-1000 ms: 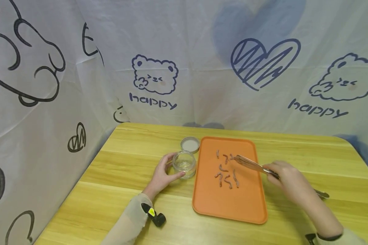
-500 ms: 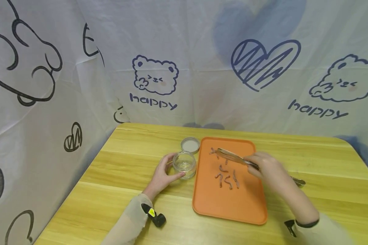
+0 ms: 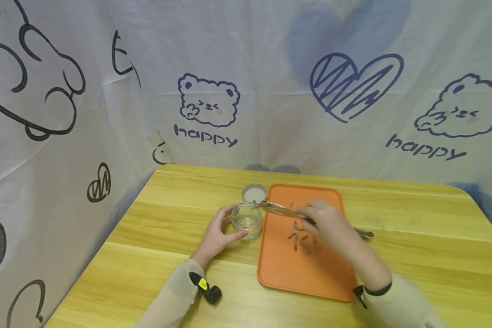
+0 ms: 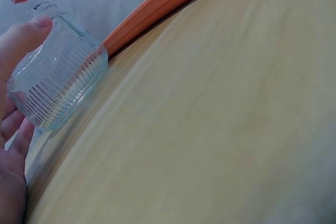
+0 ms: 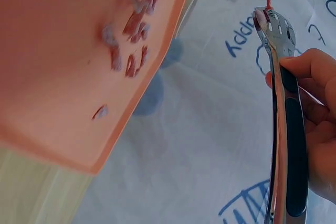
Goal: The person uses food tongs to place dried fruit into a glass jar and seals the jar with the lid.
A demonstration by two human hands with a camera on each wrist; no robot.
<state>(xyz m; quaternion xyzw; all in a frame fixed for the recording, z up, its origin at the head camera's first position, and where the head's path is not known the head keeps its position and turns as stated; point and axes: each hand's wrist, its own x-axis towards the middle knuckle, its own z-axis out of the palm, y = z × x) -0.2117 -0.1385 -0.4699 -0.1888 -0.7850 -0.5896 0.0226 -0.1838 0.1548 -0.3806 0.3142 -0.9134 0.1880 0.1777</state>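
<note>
My left hand [image 3: 216, 234] holds a clear glass jar [image 3: 247, 223] upright on the table, thumb on its near side and fingers round the left. The left wrist view shows ribbing on the jar's lower wall. In my right hand [image 3: 332, 228] are metal tongs [image 5: 281, 38] with dark grips, pressed closed. A thin reddish strip, like shredded meat [image 5: 269, 1], sticks out from their tips. In the head view those tips overlap the jar's right rim. Several similar strips [image 3: 295, 240] lie on the orange tray [image 3: 305, 280], some hidden under the right hand.
A round lid [image 3: 254, 193] lies behind the jar, close to the tray's left edge. The wooden table [image 3: 147, 232] meets a printed cloth backdrop [image 3: 270, 114] at its far side.
My right hand has carried the tongs leftward across the tray, from its strips to the jar's rim, a strip now in their tips. The left hand and jar have stayed put.
</note>
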